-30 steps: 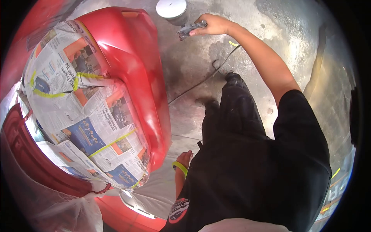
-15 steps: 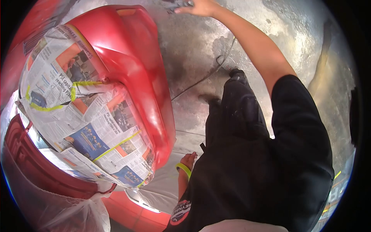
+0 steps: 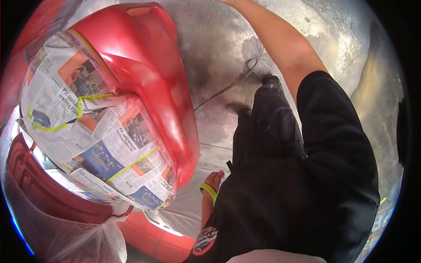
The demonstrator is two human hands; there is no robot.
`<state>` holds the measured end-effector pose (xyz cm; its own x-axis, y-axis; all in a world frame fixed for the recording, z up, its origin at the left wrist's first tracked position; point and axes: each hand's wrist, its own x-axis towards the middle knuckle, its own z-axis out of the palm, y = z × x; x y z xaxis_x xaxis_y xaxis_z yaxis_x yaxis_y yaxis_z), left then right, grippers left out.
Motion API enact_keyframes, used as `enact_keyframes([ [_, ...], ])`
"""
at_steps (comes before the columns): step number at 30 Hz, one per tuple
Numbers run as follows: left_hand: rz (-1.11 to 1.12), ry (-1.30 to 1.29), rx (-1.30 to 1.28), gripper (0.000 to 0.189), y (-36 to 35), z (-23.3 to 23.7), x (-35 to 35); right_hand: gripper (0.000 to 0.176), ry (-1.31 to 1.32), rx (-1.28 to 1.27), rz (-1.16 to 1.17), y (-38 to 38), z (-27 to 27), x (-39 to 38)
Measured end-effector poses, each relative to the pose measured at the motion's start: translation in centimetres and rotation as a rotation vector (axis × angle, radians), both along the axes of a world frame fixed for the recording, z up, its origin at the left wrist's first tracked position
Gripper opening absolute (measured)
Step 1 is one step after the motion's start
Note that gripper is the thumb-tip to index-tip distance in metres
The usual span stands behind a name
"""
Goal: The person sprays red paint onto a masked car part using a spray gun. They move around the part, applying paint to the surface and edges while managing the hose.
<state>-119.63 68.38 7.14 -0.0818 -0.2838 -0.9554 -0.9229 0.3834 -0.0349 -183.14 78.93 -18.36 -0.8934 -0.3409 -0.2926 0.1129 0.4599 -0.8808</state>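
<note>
Now | bumper (image 3: 158, 79) — glossy red, newspaper (image 3: 101, 136) taped over | left hand (image 3: 213, 179) fingers: cannot tell | right hand unseen

The floor (image 3: 342, 35) is bare grey concrete, blotched with dark stains. Bright light glares off it. A thin hose (image 3: 228, 87) lies across it.

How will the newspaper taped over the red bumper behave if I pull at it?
Probably floppy and light: the newspaper is creased and wraps round the red bumper. It likely tears easily, being thin sheet. The yellow tape strips may resist lifting.
</note>
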Motion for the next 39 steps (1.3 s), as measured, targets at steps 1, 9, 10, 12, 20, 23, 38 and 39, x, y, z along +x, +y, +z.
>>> enact_keyframes([
  [1, 0.012, -0.001, -0.007, 0.048, 0.0, 0.1, 0.0, 0.049, -0.022, 0.016, 0.043, 0.6, 0.3, 0.6],
  [9, -0.037, 0.021, -0.048, 0.051, 0.0, 0.0, -2.9, 0.08, -0.243, 0.159, 0.498, 8.9, 6.9, 6.0],
  [10, -0.071, 0.015, -0.03, 0.053, -0.6, -1.2, -1.5, 0.08, -0.316, 0.165, 0.57, 9.5, 8.1, 5.6],
  [12, -0.16, 0.026, -0.02, 0.057, -1.4, -2.8, 0.0, 0.081, -0.3, 0.197, 0.528, 10.1, 10.6, 5.0],
  [20, -0.091, 0.072, 0.038, 0.066, -4.2, -7.1, 1.2, 0.072, 0.125, 0.094, 0.124, 10.4, 17.6, 1.6],
  [23, -0.013, 0.058, 0.048, 0.065, -4.2, -7.7, 0.4, 0.087, -0.002, 0.029, 0.191, 9.9, 21.0, 1.3],
  [38, 0.215, 0.325, 0.051, 0.06, -6.8, -13.0, -15.1, 0.072, -0.201, 0.387, 0.728, 6.3, 19.2, -3.0],
  [39, 0.302, 0.348, 0.035, 0.06, -7.1, -12.4, -16.9, 0.071, -0.169, 0.393, 0.744, 6.4, 19.8, -4.1],
])
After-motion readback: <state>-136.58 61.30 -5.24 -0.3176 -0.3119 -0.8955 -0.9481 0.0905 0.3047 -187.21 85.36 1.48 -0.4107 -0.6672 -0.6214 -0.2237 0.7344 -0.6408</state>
